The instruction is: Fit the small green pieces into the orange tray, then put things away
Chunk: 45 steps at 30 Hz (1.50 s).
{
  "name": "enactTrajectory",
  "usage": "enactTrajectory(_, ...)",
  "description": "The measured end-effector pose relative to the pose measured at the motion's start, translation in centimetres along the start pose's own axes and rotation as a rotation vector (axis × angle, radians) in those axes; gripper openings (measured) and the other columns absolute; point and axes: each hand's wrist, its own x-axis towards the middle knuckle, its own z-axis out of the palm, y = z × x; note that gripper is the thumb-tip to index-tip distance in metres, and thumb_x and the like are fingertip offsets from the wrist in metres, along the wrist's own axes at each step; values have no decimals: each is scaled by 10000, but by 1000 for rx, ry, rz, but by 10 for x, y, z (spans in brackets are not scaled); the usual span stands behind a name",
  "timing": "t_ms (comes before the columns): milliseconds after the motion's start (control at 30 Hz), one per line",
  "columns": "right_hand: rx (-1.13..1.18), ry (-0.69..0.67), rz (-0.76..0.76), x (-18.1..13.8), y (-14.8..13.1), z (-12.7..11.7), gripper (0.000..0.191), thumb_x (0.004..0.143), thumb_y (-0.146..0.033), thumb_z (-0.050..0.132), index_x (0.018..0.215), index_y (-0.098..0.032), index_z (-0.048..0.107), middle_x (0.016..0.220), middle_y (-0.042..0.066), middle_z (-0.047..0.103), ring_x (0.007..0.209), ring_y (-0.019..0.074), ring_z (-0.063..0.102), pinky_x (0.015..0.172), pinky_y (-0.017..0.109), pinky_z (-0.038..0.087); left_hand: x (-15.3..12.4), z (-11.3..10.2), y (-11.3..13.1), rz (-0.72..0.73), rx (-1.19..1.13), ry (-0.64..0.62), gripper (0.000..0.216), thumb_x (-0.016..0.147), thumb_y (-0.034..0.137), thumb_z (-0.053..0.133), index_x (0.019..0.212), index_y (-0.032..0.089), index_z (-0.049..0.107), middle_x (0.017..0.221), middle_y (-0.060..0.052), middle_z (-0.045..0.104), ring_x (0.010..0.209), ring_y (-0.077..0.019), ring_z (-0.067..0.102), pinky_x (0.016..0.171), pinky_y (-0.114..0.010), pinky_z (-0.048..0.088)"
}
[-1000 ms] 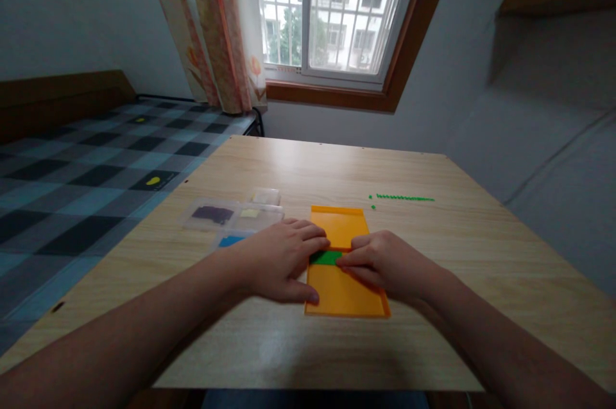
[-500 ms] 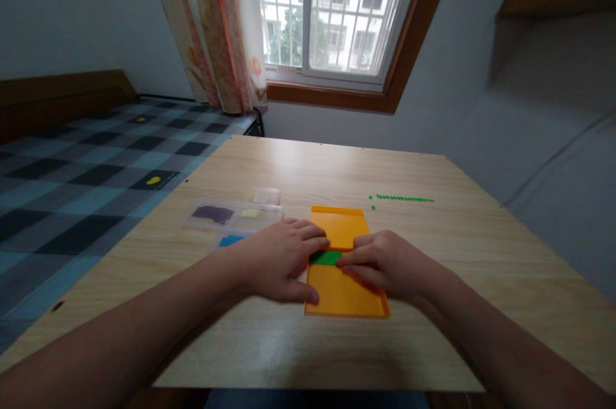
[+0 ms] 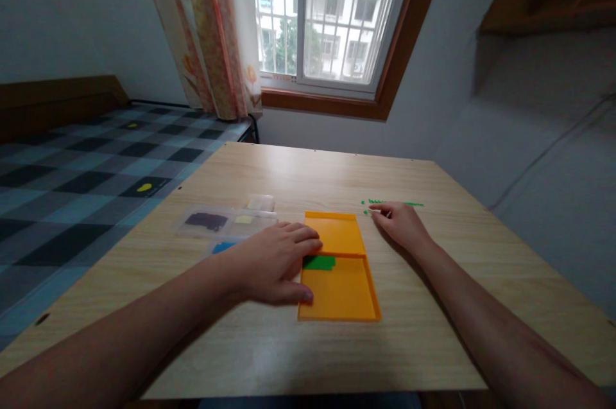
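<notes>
An orange tray (image 3: pixel 341 293) with two sections lies before me. Small green pieces (image 3: pixel 319 262) form a block at the upper left of its near section. My left hand (image 3: pixel 283 261) rests along the tray's left edge, thumb and fingers spread apart. Farther right, my right hand (image 3: pixel 399 223) is over a row of tiny green pieces (image 3: pixel 414 204), its thumb and index finger close together. Whether a piece is between those fingertips is too small to make out. Two loose green pieces (image 3: pixel 362 202) lie just left of the fingertips.
Left of the tray are clear plastic boxes (image 3: pixel 231 219) holding dark purple, pale yellow and blue pieces. A bed with a checked cover (image 3: pixel 96 178) adjoins the wooden table (image 3: pixel 231 357) on the left. A window (image 3: pixel 332 17) is beyond the table.
My right hand has left the green block in the tray and moved away and right to the row of green pieces. My left hand has stayed on the tray's edge.
</notes>
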Motion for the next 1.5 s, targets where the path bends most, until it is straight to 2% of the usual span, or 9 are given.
enactTrajectory(233, -76, -8, 1, 0, -8, 7, 251, 910, -327, 633, 1030, -259, 842, 953, 57, 813, 874, 242, 724, 740, 317, 485, 1, -3, 3, -20, -8, -6, 675, 849, 640, 710, 1317, 162, 616, 1354, -164, 635, 1199, -360, 621, 1054, -490, 480)
enactTrajectory(367, -79, -22, 1, -1, -10, 2, 192, 896, -299, 659, 939, -258, 842, 918, 42, 812, 866, 225, 725, 734, 296, 470, 0, -2, 2, -19, -10, 2, 678, 851, 645, 708, 1324, 168, 610, 1350, -158, 635, 1199, -353, 619, 1056, -485, 479)
enactTrajectory(500, 21, -27, -28, -9, -21, -16, 169, 900, -297, 677, 922, -236, 833, 856, 42, 793, 767, 196, 690, 674, 281, 445, 0, -2, 2, -21, -7, 1, 670, 850, 635, 716, 1328, 177, 613, 1342, -148, 641, 1192, -345, 622, 1058, -480, 477)
enactTrajectory(567, 143, -90, -157, -18, -33, -31, 149, 901, -277, 683, 898, -225, 823, 813, 33, 768, 708, 170, 651, 641, 267, 431, 0, -2, 2, -18, -4, 1, 678, 844, 639, 722, 1326, 174, 617, 1343, -150, 643, 1193, -348, 624, 1055, -482, 479)
enactTrajectory(700, 316, -371, -552, -40, -62, -53, 122, 910, -249, 703, 871, -206, 811, 751, 14, 716, 667, 128, 613, 623, 234, 420, 0, -1, 3, -12, 3, -5, 697, 828, 645, 735, 1326, 170, 624, 1348, -157, 646, 1202, -363, 627, 1040, -490, 489)
enactTrajectory(800, 305, -513, -666, -52, -76, -53, 117, 914, -195, 700, 892, -189, 815, 799, 26, 733, 689, 119, 631, 648, 227, 434, 0, 1, 2, -5, -1, -11, 716, 829, 660, 725, 1331, 160, 621, 1357, -166, 641, 1209, -369, 625, 1043, -502, 486)
enactTrajectory(967, 175, -629, -669, -58, -84, -37, 183, 898, -121, 677, 944, -212, 828, 892, 24, 778, 770, 135, 676, 738, 243, 469, 0, 0, 1, 5, -11, -16, 706, 831, 654, 723, 1324, 158, 625, 1344, -162, 649, 1191, -361, 634, 1035, -495, 490)
enactTrajectory(1200, 130, -558, -684, -57, -81, -37, 219, 931, -147, 631, 1005, -221, 824, 913, 33, 775, 766, 139, 672, 721, 250, 464, 1, -1, 2, 8, -11, -24, 711, 823, 647, 735, 1325, 157, 621, 1348, -164, 645, 1198, -358, 629, 1042, -494, 487)
enactTrajectory(1500, 141, -645, -692, -59, -82, -38, 225, 881, -126, 648, 972, -212, 835, 908, 29, 788, 765, 148, 684, 736, 262, 479, 1, 1, 1, 16, -9, -15, 737, 825, 671, 720, 1337, 149, 622, 1332, -173, 657, 1178, -366, 649, 1015, -485, 500)
